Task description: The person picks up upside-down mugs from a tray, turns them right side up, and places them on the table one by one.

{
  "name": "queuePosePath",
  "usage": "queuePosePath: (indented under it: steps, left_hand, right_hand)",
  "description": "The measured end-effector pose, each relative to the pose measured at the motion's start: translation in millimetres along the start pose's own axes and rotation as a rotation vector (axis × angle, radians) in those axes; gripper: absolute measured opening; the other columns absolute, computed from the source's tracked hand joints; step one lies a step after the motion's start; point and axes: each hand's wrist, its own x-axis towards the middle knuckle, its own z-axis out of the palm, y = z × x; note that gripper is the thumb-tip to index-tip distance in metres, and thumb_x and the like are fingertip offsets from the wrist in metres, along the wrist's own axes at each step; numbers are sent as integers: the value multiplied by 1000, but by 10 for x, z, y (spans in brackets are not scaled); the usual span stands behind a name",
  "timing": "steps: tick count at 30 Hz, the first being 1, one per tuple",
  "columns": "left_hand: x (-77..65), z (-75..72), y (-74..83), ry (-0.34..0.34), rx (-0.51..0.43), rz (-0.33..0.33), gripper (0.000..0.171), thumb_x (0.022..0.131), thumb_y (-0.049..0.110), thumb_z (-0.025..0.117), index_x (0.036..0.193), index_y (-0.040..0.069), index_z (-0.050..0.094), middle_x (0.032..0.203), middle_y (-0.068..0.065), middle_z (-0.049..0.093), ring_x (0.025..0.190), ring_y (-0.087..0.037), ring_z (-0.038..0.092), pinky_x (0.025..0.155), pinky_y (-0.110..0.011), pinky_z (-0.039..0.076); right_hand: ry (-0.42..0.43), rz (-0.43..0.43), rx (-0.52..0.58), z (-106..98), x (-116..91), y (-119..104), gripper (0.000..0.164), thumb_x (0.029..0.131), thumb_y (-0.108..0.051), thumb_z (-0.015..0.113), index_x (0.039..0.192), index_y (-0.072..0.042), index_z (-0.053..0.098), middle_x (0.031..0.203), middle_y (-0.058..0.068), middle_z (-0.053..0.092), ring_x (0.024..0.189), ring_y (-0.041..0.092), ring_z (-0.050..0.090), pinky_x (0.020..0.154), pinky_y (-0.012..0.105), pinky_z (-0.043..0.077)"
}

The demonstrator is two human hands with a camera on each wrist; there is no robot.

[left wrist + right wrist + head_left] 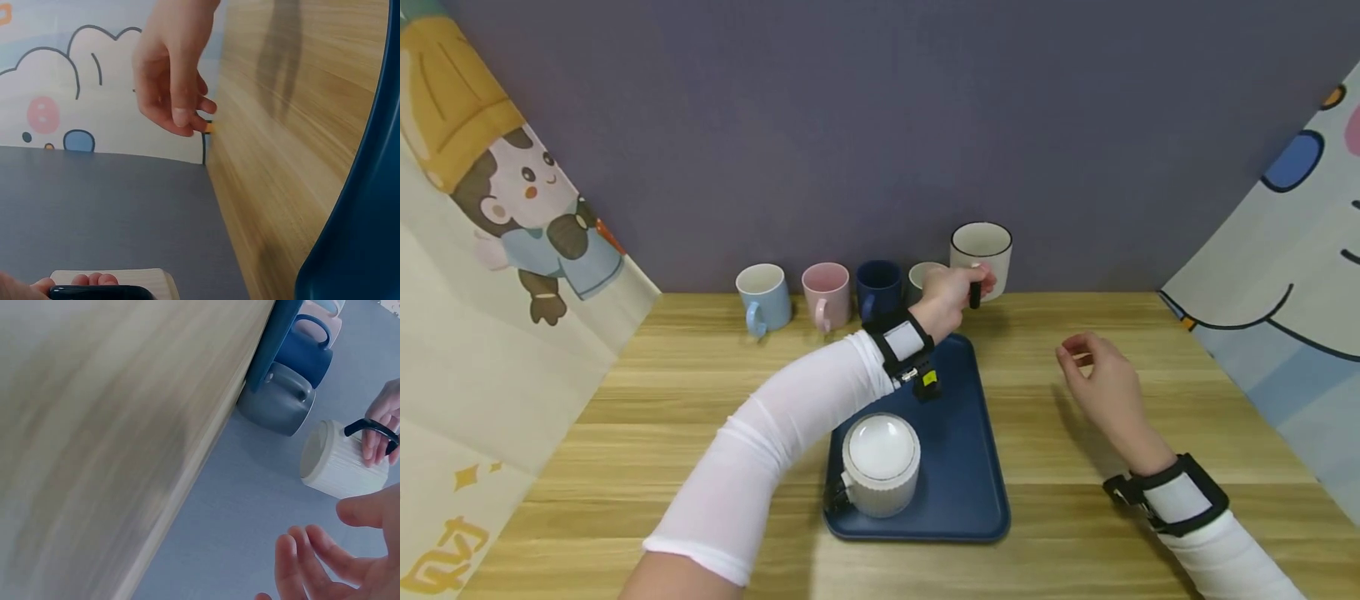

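Note:
At the back of the table, my left hand point(947, 296) holds a white ribbed mug point(972, 257) with a dark rim, fingers curled round its black handle point(975, 294). The mug is upright, raised off the tabletop in the right wrist view. Under that wrist lies a navy tray point(958, 467). Another white ribbed mug point(882, 467) stands upside down on the tray's near left part, its dark handle pointing left. My right hand point(1105, 392) hovers over the right side of the table, fingers loosely bent and holding nothing.
Along the back wall stand a light blue mug point(763, 296), a pink mug point(826, 296), a navy mug point(878, 287) and a grey mug point(275, 400), the last partly behind my left hand in the head view. Cartoon-printed panels flank the wooden table point(662, 417).

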Motion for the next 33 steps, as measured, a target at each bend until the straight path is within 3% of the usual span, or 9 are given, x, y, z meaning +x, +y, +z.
queuePosePath:
  steps: [6,13,18,33]
  left_hand:
    - [8,24,-87,5,1,-15,15,87,0,63,98,-6,70,98,-20,71,78,-23,67,82,-36,53]
    - [-86,52,-163,-25,-12,-71,17,86,-3,63,101,-8,69,104,-23,68,98,-33,67,91,-41,51]
    - [-148,72,-219,-30,-18,-79,17,84,-4,65,101,-8,68,104,-20,70,98,-33,67,90,-40,52]
    - [-99,89,-306,-12,6,-116,16,82,-6,66,97,-11,68,100,-23,69,98,-36,67,89,-41,52]
  right_hand:
    - [28,-1,-5,-62,-100,1,21,92,-17,59,102,2,61,96,21,64,80,35,63,67,45,46]
    - [31,30,-44,-172,-286,-84,23,93,-20,58,103,1,61,96,21,64,81,36,63,66,48,46]
    - [27,47,-58,-232,-401,-169,25,94,-21,57,104,1,61,97,22,64,82,36,63,65,47,47]
    - [61,76,-85,-398,-429,-215,24,93,-20,58,103,2,61,96,22,64,81,37,62,64,43,44]
